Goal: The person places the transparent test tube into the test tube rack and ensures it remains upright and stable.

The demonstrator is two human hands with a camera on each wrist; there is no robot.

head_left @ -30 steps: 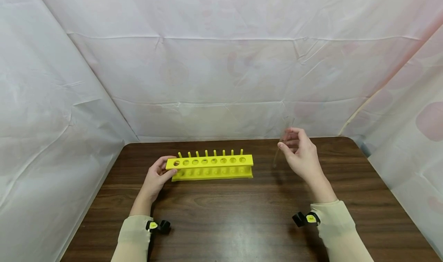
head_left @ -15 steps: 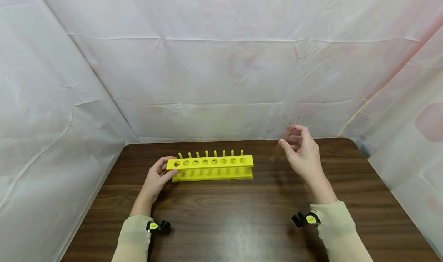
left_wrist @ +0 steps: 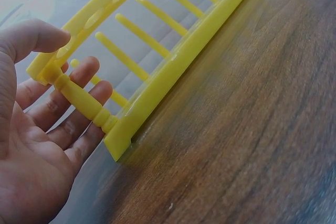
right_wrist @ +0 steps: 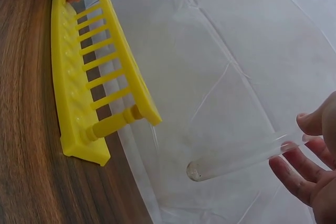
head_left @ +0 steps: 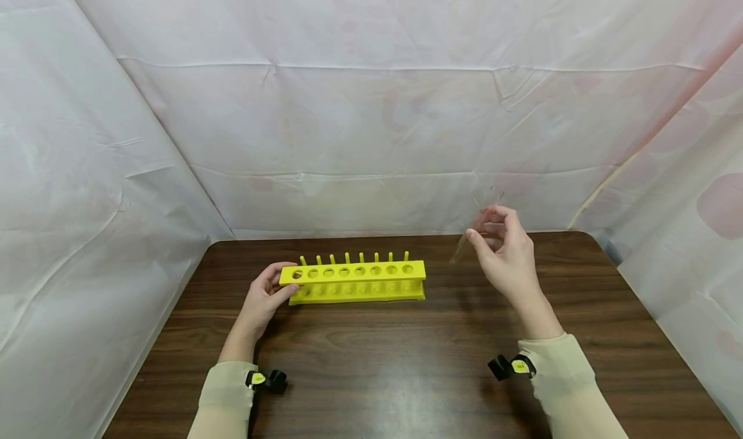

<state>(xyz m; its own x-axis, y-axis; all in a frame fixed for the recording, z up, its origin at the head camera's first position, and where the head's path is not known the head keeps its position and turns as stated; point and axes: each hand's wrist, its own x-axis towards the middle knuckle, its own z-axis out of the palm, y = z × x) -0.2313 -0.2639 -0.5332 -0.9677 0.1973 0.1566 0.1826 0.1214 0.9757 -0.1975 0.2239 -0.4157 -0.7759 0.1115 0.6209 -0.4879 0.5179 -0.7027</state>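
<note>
A yellow test tube rack (head_left: 354,273) with a row of holes and upright pegs stands on the brown table. My left hand (head_left: 268,297) grips its left end, thumb on the top bar and fingers round the end post (left_wrist: 81,99). To the right of the rack, above the table, my right hand (head_left: 506,252) pinches a clear glass test tube (right_wrist: 236,157) between thumb and fingers. The tube tilts, its rounded bottom pointing down and left toward the rack. In the head view the glass is faint against the backdrop. No tubes show in the rack's holes.
The dark wood-grain table (head_left: 360,361) ends at a back edge just behind the rack. White sheeting (head_left: 371,117) hangs behind it and along both sides. A black wrist camera (head_left: 273,381) sits on the left wrist, another camera (head_left: 500,367) on the right.
The right hand has risen slightly, and the test tube has tilted further, its lower end swinging left and up. The left hand and the rack have stayed in place.
</note>
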